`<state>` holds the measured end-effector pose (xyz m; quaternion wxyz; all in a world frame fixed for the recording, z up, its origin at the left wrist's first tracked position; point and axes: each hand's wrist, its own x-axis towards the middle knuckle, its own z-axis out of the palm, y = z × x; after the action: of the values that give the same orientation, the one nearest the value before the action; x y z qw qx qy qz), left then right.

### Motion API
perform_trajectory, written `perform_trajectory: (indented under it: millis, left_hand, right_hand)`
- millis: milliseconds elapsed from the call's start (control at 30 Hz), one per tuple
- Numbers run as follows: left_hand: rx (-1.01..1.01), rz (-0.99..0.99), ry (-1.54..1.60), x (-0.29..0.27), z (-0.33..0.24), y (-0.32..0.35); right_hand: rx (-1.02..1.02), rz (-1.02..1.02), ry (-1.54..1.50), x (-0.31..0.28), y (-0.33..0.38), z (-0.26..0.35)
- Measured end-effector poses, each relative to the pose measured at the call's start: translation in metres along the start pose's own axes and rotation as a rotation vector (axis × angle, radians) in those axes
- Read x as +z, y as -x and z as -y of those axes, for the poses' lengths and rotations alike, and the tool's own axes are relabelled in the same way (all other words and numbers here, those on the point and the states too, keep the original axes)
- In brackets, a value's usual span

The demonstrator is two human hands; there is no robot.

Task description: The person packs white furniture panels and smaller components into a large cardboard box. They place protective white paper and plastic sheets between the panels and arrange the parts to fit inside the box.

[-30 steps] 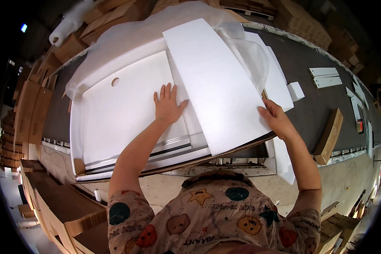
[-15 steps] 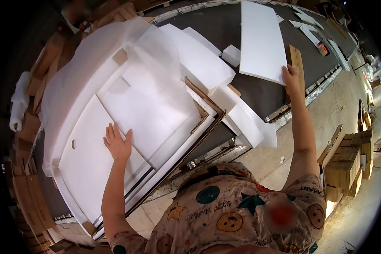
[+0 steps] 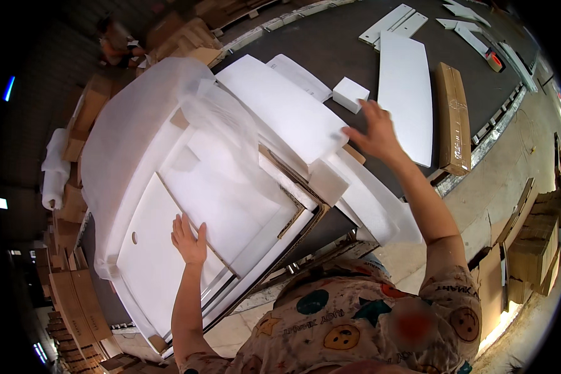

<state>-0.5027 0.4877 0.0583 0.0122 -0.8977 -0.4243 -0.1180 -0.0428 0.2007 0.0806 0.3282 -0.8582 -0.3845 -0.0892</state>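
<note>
My left hand [image 3: 189,240] lies flat with spread fingers on a white panel [image 3: 153,268] that has a small oval hole. The panel lies inside an open cardboard carton [image 3: 302,221], whose contents are partly covered by translucent white wrapping sheet [image 3: 137,118]. My right hand [image 3: 380,134] is raised, fingers apart and holding nothing. It is between the end of a thick white foam block [image 3: 280,103] and a long white board [image 3: 405,93] lying on the dark table. Just beyond its fingertips stands a small white block [image 3: 350,93].
A long taped cardboard box [image 3: 453,118] lies right of the board on the dark table [image 3: 324,37]. Further off are white slats [image 3: 393,26] and an orange tape roll [image 3: 494,61]. Stacked cartons [image 3: 533,249] stand at right; another person [image 3: 115,43] is at far left.
My right hand has let go of the white board, which now lies on the table, and moved left toward the foam block. My left hand stays on the panel. The view has shifted.
</note>
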Motion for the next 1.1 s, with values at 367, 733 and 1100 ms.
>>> perform_trajectory:
  millis: [367,733,1100]
  left_hand:
    - [0.004,-0.031,0.039,0.002,-0.004,-0.002]
    - [-0.002,-0.054,0.037,-0.009,-0.009,-0.002]
    - [0.003,-0.026,0.064,-0.009,-0.013,-0.003]
  right_hand:
    - [0.039,0.693,0.272,0.075,-0.083,0.101]
    - [0.21,0.461,0.268,0.062,-0.09,0.051]
    - [0.803,0.045,0.6,-0.04,-0.049,-0.149]
